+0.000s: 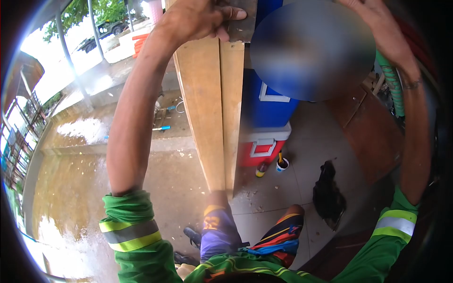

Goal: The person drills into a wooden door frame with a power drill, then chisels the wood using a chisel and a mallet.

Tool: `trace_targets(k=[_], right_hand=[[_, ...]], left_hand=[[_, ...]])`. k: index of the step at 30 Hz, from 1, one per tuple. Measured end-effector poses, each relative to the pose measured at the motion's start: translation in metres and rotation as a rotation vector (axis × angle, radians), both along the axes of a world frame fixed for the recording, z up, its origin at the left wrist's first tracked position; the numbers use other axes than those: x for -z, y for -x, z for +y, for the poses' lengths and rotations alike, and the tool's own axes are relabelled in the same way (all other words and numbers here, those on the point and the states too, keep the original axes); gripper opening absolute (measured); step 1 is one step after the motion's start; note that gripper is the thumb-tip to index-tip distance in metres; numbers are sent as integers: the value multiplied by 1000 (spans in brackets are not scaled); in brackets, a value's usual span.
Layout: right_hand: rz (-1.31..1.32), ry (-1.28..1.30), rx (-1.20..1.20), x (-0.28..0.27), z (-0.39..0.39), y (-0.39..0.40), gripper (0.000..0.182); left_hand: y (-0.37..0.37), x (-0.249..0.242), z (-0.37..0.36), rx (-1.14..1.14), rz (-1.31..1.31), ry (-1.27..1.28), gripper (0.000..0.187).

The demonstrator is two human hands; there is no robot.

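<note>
My left hand [200,19] is at the top, with its fingers bent over the edge of a dark flat piece [243,26]. That piece lies across the upper end of a light wooden board [200,89], which has a seam along its length. The board's lower end is near my knee. At the upper right, my right hand [377,28] is raised beside a blurred round patch; its fingers are partly cut off by the frame's top, and what they touch cannot be made out.
Right of the board, a blue cooler [271,111] stands on a red cooler [257,152] with a white lid. By them are a small cup [282,165] and a bottle [261,170]. A black bag [328,198] lies on the tiles; a brown panel [373,141] is behind.
</note>
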State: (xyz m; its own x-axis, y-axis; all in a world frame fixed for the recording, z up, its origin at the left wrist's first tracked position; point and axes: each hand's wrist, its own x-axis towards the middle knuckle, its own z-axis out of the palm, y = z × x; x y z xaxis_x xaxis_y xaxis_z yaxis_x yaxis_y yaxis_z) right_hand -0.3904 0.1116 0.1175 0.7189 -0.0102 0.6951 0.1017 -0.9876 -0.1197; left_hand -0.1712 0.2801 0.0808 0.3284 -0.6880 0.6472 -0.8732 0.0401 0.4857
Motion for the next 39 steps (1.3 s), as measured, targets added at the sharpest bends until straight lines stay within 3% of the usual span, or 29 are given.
trace_targets(k=[1, 6, 9, 13, 17, 20, 23, 28, 31, 35, 36, 39], right_hand=[[-43, 7, -41, 2, 1, -1, 58], [97, -40, 229, -3, 24, -2, 57], [-17, 126, 33, -1, 0, 3, 57], [34, 15, 33, 10, 10, 2, 58], [80, -131, -5, 11, -3, 10, 59], [-42, -30, 94, 22, 2, 15, 60], [1, -266, 211, 17, 16, 15, 60], [-48, -81, 13, 28, 4, 15, 61], [-5, -167, 48, 25, 11, 16, 61], [-9, -99, 12, 24, 12, 22, 60], [-46, -29, 65, 30, 14, 21, 60], [-124, 141, 157, 43, 15, 18, 60]], left_hand=[[-1, 1, 0, -4, -8, 1, 11], [-5, 1, -2, -34, -35, 4, 12], [-2, 4, -2, -17, -11, 25, 12], [-6, 4, -3, -57, -25, 16, 13], [-12, 6, -5, 44, -1, 42, 11], [-10, 3, 0, 46, 36, 28, 10], [-17, 6, -3, 86, 75, 41, 8], [-24, 13, -4, 122, 70, 109, 8], [-27, 0, -4, 240, 65, 389, 8], [-13, 5, -6, 146, 2, 145, 9], [-14, 7, -7, 50, -71, 147, 9], [-6, 14, -8, 50, -45, 139, 11]])
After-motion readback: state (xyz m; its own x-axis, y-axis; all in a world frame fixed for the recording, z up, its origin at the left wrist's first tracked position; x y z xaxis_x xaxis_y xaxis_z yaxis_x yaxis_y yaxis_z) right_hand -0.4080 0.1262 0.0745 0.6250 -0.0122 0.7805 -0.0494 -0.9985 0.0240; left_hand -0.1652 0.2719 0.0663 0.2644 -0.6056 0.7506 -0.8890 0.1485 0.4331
